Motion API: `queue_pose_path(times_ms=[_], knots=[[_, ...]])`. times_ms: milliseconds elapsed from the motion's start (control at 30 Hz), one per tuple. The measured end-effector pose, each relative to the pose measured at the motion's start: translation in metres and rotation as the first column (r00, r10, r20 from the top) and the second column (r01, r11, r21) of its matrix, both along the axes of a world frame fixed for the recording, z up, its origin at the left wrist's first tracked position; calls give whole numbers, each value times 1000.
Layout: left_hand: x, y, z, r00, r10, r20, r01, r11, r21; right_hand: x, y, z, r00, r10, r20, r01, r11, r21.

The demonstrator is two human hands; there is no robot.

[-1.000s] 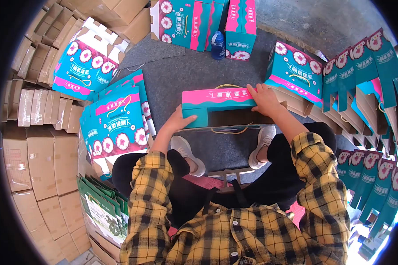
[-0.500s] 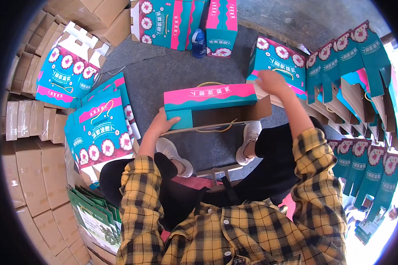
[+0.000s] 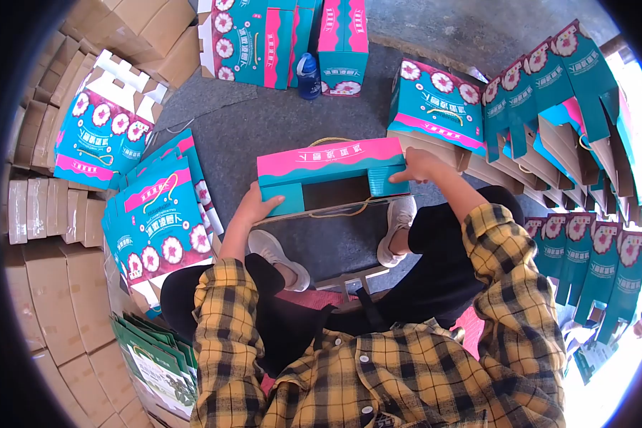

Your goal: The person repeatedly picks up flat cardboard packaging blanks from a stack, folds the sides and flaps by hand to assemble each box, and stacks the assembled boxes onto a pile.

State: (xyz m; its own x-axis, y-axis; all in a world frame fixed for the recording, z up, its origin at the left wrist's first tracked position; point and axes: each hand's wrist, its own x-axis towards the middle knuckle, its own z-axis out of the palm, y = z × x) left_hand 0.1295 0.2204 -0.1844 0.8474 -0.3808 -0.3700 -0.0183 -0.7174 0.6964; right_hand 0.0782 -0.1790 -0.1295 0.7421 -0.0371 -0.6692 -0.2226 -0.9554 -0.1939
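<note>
A teal and pink cardboard carton [image 3: 332, 158] with yellow cord handles sits between my knees, its opening facing up. My left hand [image 3: 257, 205] is closed on the left end, thumb resting on a folded-in teal flap [image 3: 287, 198]. At the opposite end my right hand [image 3: 422, 167] grips the carton, its thumb pressing the right teal flap [image 3: 383, 182] inward. Between the two flaps the brown inside shows. The fingers under and behind each end are partly hidden.
Flat printed cartons [image 3: 160, 221] lean at my left beside stacked brown boxes [image 3: 57, 285]. Finished-looking cartons [image 3: 342, 50] and a blue bottle [image 3: 308, 75] stand ahead. More printed cartons [image 3: 528, 85] line the right side. Green bags or sleeves [image 3: 153, 364] stand at lower left.
My right hand has come down and inward onto the carton's right end. The right flap, earlier folded outward with its brown side showing, is now turned in over the opening.
</note>
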Motion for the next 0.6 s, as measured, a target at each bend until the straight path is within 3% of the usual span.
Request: queue_pose_path(times_ms=[67, 100, 167, 200, 267, 400, 467, 533, 600], knots=[[1, 3, -6, 997, 27, -71, -30, 999, -40, -1, 1, -13, 976, -210, -54, 215, 971, 103], [2, 3, -10, 988, 60, -142, -72, 995, -75, -3, -4, -24, 973, -224, -51, 228, 969, 96], [2, 1, -2, 971, 75, -229, -97, 991, -87, -6, -13, -49, 944, -330, -22, 311, 862, 400], [2, 1, 0, 943, 101, -316, -135, 987, -88, -5, -14, -52, 940, -341, -18, 319, 860, 399], [2, -3, 5, 942, 83, -325, -117, 989, -87, -3, -16, -56, 952, -306, -12, 292, 894, 339], [2, -15, 17, 928, 52, -370, -93, 991, -92, -3, -23, -5, 959, -279, -52, 281, 906, 316], [4, -24, 26, 918, 25, -396, -64, 994, -86, 0, -39, 17, 974, -204, -97, 221, 950, 221], [10, -38, 34, 972, -122, -202, 108, 991, -80, -6, -48, 75, 982, -187, 2, 184, 971, 152], [9, -66, 69, 979, -142, -149, 127, 986, -107, -15, -77, 89, 980, -172, 101, 164, 983, 76]])
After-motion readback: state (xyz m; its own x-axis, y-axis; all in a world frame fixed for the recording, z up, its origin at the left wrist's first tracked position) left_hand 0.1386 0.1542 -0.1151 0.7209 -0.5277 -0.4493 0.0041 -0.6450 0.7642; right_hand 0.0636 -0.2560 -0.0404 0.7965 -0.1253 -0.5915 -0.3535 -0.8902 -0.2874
